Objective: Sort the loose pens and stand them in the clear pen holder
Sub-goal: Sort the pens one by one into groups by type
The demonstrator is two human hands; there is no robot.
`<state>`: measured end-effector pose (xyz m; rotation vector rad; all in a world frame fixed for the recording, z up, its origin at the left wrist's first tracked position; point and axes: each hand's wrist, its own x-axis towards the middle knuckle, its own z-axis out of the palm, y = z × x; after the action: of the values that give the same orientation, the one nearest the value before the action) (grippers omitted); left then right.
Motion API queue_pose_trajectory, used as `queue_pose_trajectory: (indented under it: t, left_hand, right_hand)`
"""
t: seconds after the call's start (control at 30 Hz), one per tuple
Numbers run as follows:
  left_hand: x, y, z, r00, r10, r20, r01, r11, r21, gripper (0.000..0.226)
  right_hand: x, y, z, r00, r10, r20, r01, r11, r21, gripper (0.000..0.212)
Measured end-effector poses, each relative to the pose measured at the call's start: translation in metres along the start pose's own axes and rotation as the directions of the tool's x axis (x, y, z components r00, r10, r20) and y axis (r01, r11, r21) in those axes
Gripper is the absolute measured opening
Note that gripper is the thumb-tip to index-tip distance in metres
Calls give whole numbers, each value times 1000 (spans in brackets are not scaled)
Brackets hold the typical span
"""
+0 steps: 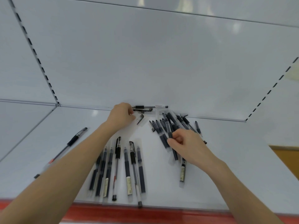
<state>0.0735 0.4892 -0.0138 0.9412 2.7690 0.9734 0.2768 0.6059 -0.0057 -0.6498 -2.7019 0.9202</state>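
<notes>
Several dark pens lie loose on a white shelf [234,159]. One row of pens [127,168] lies near the front edge, between my forearms. A fanned pile of pens [178,125] sits at the back right. My right hand [186,143] is closed around a dark pen [169,130] from that pile. My left hand [122,114] reaches the back wall, its fingertips pinching the end of a black pen [143,111]; another pen [150,107] lies just behind it. A loose pen cap [140,119] lies beside that hand. No clear pen holder is in view.
A single pen [71,143] lies apart at the left, partly under my left forearm. The shelf has a red front strip [145,214], a white back panel [145,62] and slotted uprights [37,57] at both sides. A wooden surface [286,154] shows at the right.
</notes>
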Motion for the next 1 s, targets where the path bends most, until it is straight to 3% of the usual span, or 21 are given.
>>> queue_pose_trajectory:
  t: [0.1, 0.2, 0.3, 0.5, 0.83, 1.0]
  left_hand:
    - [-12, 11, -9, 1000, 12, 0, -12, 960, -280, 13]
    - [-36, 28, -25, 993, 46, 107, 35, 758, -651, 13]
    - [-58, 40, -40, 984, 110, 138, 54, 557, -829, 18]
    - [-83, 47, -54, 981, 151, 121, 41, 449, -893, 19]
    - [-88, 43, -59, 983, 163, 88, -3, 489, -872, 23]
    - [-85, 43, -57, 990, 125, 71, 23, 348, -937, 16]
  right_hand:
    - [-3, -4, -7, 999, -15, -30, 18, 996, 89, 13]
    - [-9, -15, -18, 998, -52, -47, 61, 975, 214, 10]
    - [-18, -28, -27, 989, -114, -98, 142, 921, 363, 13]
    - [-25, -48, -35, 956, -230, -181, 285, 871, 399, 11]
    - [-31, -59, -32, 960, -271, -62, 277, 905, 324, 15]
    - [-35, -59, -30, 962, -269, 55, 233, 904, 359, 16]
